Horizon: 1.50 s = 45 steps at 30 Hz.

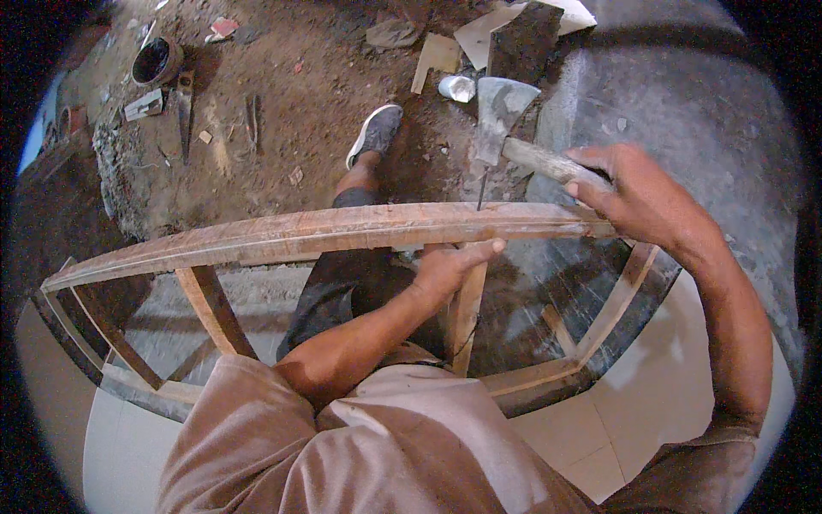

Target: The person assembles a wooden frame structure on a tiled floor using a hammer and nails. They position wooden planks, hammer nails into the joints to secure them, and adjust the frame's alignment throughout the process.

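Note:
My right hand [638,193] is closed round the pale wooden handle of a hatchet [507,107]. The hatchet's head, its flared blade toward the far side, is directly above a long nail [483,190]. That nail stands upright in the top rail of a wooden frame [342,227], and the hatchet's butt appears to touch or nearly touch it. Below the rail, my left hand [449,272] grips the frame where a crosspiece [467,317] meets it. The left thumb lies along the rail's near side, while its fingers are partly hidden behind the wood.
Pliers [252,122], a long tool with a narrow blade [185,120] and a dark-filled bucket [157,62] lie on the dirt at the far left. A white cylinder [458,88] and board scraps [438,58] are beyond the frame. My shoe [377,135] rests on the dirt; pale tiles [625,385] are nearer.

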### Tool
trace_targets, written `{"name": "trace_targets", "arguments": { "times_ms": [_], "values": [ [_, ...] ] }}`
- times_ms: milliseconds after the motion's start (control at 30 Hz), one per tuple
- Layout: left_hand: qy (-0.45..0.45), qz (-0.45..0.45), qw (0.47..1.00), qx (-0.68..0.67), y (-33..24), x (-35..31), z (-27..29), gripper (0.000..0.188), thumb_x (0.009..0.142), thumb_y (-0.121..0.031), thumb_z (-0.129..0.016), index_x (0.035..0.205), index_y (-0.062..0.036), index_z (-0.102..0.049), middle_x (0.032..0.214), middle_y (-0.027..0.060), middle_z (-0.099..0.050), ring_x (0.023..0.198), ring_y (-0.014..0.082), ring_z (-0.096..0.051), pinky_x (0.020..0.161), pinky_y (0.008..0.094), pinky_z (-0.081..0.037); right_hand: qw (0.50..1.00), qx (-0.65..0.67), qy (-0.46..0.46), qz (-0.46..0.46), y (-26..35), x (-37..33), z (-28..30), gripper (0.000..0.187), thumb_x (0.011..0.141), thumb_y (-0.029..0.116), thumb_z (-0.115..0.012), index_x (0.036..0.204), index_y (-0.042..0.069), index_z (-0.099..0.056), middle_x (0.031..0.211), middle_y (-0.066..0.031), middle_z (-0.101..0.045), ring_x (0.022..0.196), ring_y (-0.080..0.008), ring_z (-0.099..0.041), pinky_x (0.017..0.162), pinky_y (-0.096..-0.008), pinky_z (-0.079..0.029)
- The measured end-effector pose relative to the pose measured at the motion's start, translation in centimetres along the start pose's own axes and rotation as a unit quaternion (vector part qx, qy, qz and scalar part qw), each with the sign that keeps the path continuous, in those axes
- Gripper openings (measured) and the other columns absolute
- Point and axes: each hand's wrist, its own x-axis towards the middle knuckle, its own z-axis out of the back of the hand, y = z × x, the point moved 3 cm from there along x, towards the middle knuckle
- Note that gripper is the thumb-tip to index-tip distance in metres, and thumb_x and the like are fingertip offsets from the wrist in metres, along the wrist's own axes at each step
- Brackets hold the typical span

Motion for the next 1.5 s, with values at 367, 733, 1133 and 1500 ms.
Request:
{"name": "trace_targets", "arguments": {
  "times_ms": [367,733,1133,1500],
  "values": [
    [0.027,0.036,0.998,-0.033,-1.0,-0.1,0.4,0.069,0.081,-0.033,-0.088,0.135,-0.0021,-0.058,0.137,0.0112,-0.058,0.127,0.0265,-0.054,0.112,0.0409,-0.041,0.877,0.008,-0.479,-0.037,-1.8,1.1,7.7,0.037,0.098,0.037,-0.066,0.123,0.009,-0.068,0.09,-0.0019,-0.065,0.066,-0.0077,-0.057,0.057,-0.0237,-0.046],
    [0.054,0.047,0.997,0.001,-0.3,-0.1,0.4,0.07,0.078,-0.04,-0.087,0.13,-0.0004,-0.063,0.127,0.0126,-0.064,0.118,0.0256,-0.059,0.106,0.0388,-0.044,0.849,0.176,-0.497,-0.038,0.3,1.9,11.7,0.026,0.103,0.033,-0.059,0.112,0.009,-0.063,0.082,0.0012,-0.06,0.065,-0.0103,-0.056,0.058,-0.0262,-0.045],
    [0.059,0.068,0.995,0.052,-2.2,-1.0,-0.5,0.063,0.077,-0.031,-0.09,0.126,-0.0014,-0.064,0.124,0.0106,-0.065,0.116,0.0242,-0.06,0.104,0.0372,-0.046,0.941,0.142,-0.29,-0.096,1.6,-0.3,5.3,0.048,0.098,0.04,-0.067,0.133,0.007,-0.064,0.074,0.0008,-0.06,0.056,-0.0095,-0.054,0.049,-0.026,-0.043],
    [0.056,0.064,0.993,-0.086,0.5,0.7,0.4,0.066,0.077,-0.029,-0.09,0.13,-0.0021,-0.062,0.129,0.0125,-0.064,0.122,0.0249,-0.057,0.108,0.0393,-0.043,0.939,0.225,-0.233,-0.113,0.4,-1.4,1.8,0.047,0.098,0.037,-0.069,0.13,0.004,-0.066,0.069,0.0024,-0.057,0.057,-0.0058,-0.054,0.048,-0.0242,-0.043]
  ]
}}
